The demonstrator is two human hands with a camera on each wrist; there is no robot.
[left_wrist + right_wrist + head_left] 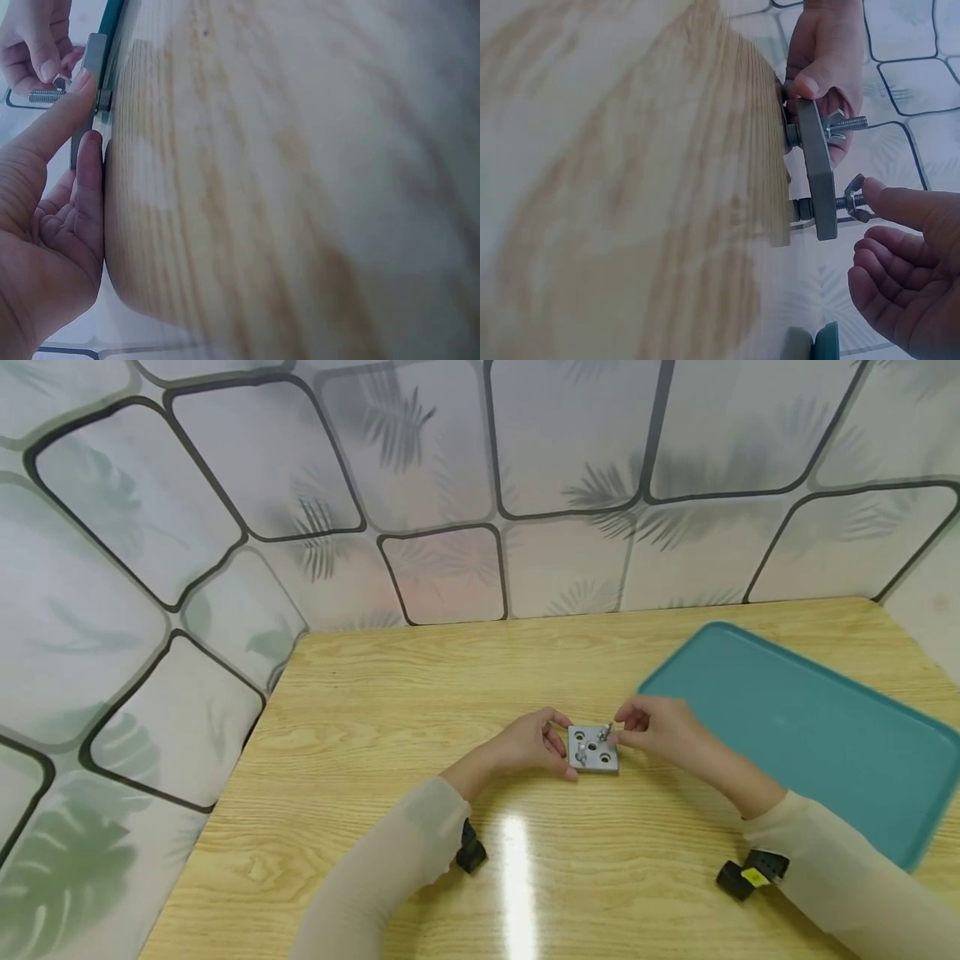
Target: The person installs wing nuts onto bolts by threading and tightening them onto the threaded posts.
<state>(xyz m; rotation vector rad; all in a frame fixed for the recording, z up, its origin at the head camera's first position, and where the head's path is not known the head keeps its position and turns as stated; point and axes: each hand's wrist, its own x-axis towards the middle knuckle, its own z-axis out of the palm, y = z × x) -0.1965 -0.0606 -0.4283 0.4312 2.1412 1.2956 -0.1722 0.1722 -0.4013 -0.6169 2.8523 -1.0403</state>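
Note:
A small square metal plate (592, 764) with several round holes sits above the wooden tabletop, raised on the bolt heads beneath it. Two threaded bolts stand up through it, each carrying a wing nut. My left hand (528, 745) grips the plate by its left side, thumb at the near edge and fingers at the far edge. At the far right corner, my right hand (663, 727) pinches one wing nut (855, 199), its thumb against a wing; the opposing fingertip is partly hidden. The other wing nut (834, 129) is on the bolt nearer my left hand, untouched.
A teal tray (787, 735) lies on the right of the wooden table (375, 710), beneath my right forearm. Behind the table rises a patterned wall (450, 568). Wrist cameras are strapped at both sleeves.

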